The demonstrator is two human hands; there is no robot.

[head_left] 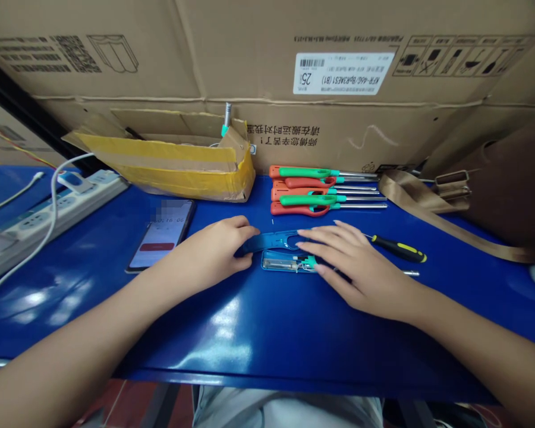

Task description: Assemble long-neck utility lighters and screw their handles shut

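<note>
My left hand (223,246) pinches one end of a blue half-shell (270,241) of a lighter handle, its hollow inner side showing. Just below it on the blue table lies the other half of the gas lighter (283,263), with a clear tube, wires and a green part inside. My right hand (356,267) is spread over the right end of both pieces. Its fingertips reach the shell's far end and the green part; whether they press on them I cannot tell. The lighter's metal nozzle tip (411,273) shows beyond that hand.
Several red and green lighters (305,190) are stacked at the back, beside a brown ribbon (410,193). A screwdriver (403,248) lies right of my right hand. Leftward are a phone (163,238), a yellow-taped cardboard box (173,160) and a power strip (49,214) with a white cable.
</note>
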